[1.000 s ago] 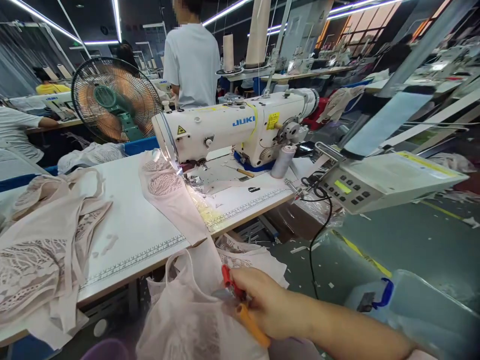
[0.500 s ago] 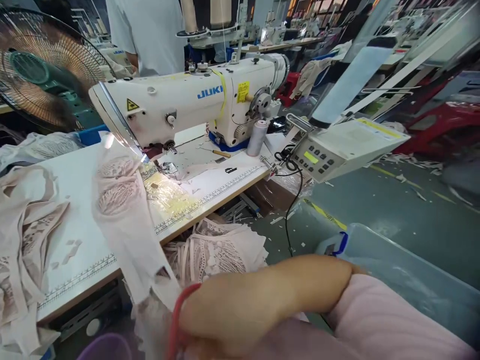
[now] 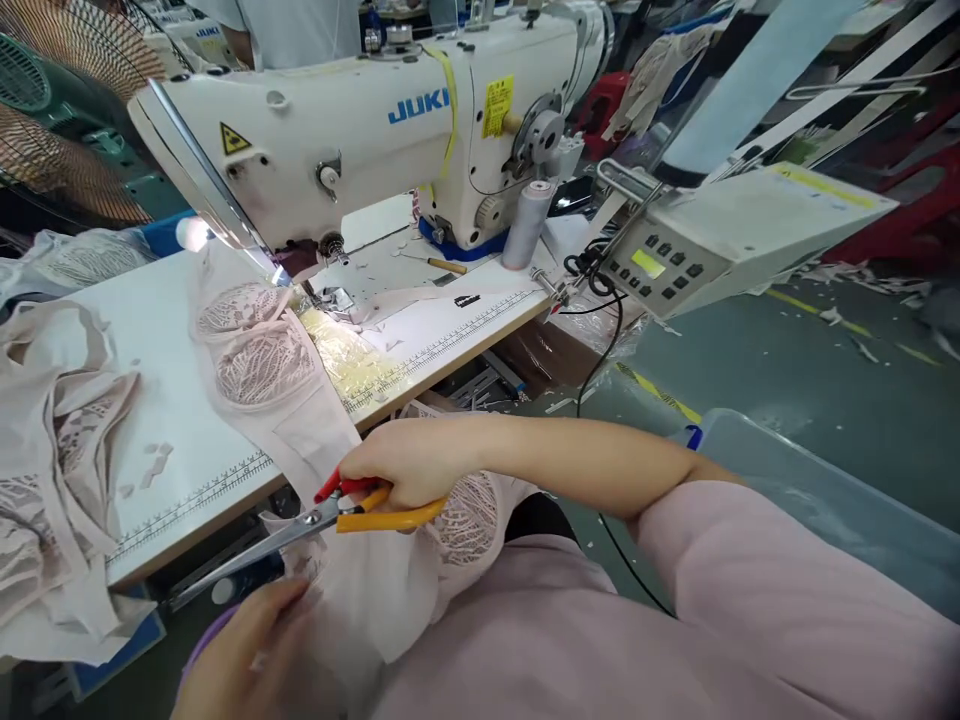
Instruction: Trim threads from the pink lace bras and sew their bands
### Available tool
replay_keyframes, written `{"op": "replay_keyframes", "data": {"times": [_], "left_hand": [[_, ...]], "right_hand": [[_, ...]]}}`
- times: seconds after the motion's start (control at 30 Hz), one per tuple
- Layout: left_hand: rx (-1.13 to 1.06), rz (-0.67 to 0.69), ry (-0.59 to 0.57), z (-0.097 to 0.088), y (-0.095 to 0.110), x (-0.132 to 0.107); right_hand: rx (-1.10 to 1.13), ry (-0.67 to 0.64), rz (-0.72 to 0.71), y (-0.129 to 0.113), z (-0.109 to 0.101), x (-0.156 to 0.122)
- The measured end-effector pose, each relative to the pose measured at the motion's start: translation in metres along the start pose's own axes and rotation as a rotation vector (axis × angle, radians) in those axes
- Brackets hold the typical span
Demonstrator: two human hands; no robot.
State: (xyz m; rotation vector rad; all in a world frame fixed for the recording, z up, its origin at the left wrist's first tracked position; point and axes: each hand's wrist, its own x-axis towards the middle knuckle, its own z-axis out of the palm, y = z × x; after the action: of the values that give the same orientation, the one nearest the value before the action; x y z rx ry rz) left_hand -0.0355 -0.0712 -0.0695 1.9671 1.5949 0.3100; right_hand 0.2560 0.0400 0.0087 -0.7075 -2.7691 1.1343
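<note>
My right hand (image 3: 416,460) is closed around scissors (image 3: 322,517) with red and orange handles. Their long metal blades point down and to the left, lying across pale pink lace fabric (image 3: 307,565). At the bottom, my left hand (image 3: 251,645) is closed on the edge of that fabric, just below the blades; its fingers are partly blurred. A pale pink bra piece with lace cups (image 3: 262,365) stretches from under the sewing machine's needle area down over the table edge. Another lace cup (image 3: 469,520) hangs below my right forearm.
The white JUKI sewing machine (image 3: 300,130) stands on a white table (image 3: 172,340) with a printed ruler edge. More pink lace pieces (image 3: 67,450) lie at left. A control box (image 3: 720,245), a grey thread cone (image 3: 527,225), a fan (image 3: 67,120) and a clear plastic bin (image 3: 810,500) surround it.
My right hand has swung away from close to the camera toward the table edge, bringing the scissors into full view over the fabric. My left hand has come into view. The camera has tilted down.
</note>
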Motion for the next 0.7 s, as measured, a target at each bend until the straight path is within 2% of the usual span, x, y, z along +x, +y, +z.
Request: {"op": "replay_keyframes", "data": {"times": [0.03,0.13,0.2,0.27,0.37,0.5,0.6,0.7], "left_hand": [[-0.032,0.001,0.017,0.001,0.011,0.006],[-0.173,-0.056,0.202,0.012,0.05,0.021],[-0.343,-0.101,0.315,0.019,0.074,0.027],[-0.52,-0.143,0.39,0.023,0.087,0.031],[-0.748,-0.198,0.344,0.023,0.087,0.034],[-0.975,-0.241,0.245,0.018,0.067,0.033],[-1.052,-0.257,0.24,0.017,0.06,0.033],[-1.093,-0.276,0.223,0.017,0.063,0.034]], "right_hand": [[0.017,-0.009,-0.017,-0.001,-0.001,0.003],[0.063,-0.028,-0.045,-0.005,-0.003,0.011],[0.069,-0.047,-0.055,-0.007,-0.006,0.015],[0.067,-0.07,-0.066,-0.006,-0.01,0.019],[0.068,-0.091,-0.063,-0.005,-0.014,0.022],[0.071,-0.081,-0.076,-0.003,-0.015,0.028],[0.074,-0.067,-0.11,-0.004,-0.014,0.032],[0.072,-0.057,-0.129,-0.005,-0.014,0.036]]}}
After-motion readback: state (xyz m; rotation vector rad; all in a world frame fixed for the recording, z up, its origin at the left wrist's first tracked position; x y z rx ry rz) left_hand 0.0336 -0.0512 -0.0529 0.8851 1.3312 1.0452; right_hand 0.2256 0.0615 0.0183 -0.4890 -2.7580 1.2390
